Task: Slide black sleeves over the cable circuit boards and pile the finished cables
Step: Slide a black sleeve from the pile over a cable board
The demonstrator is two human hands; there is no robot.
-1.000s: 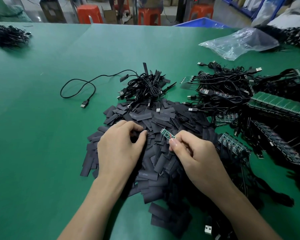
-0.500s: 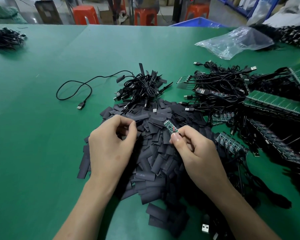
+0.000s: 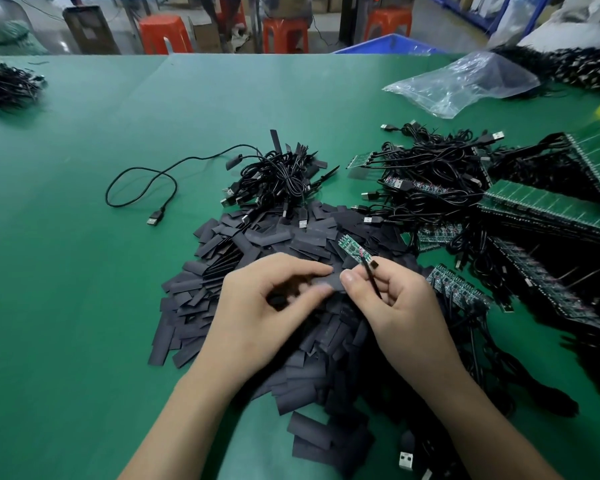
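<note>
A big heap of flat black sleeves (image 3: pixel 250 282) covers the green table in front of me. My left hand (image 3: pixel 267 310) pinches one black sleeve (image 3: pixel 328 282) between thumb and fingers, just above the heap. My right hand (image 3: pixel 395 306) grips a thin black cable with a small green circuit board (image 3: pixel 352 249) sticking up from its fingers; its thumb touches the sleeve's right end. Behind the heap lies a pile of sleeved cables (image 3: pixel 278 181), with one lone cable (image 3: pixel 142 188) looped to its left.
Tangled black USB cables (image 3: pixel 430 188) and green panels of circuit boards (image 3: pixel 551 206) crowd the right side. A clear plastic bag (image 3: pixel 465 81) lies at the far right. Another dark cable heap (image 3: pixel 4 84) sits at the far left. Orange stools (image 3: pixel 163 32) stand beyond the table.
My left hand has lifted a sleeve off the heap and brought it to my right hand. The circuit board has risen and now points up and away.
</note>
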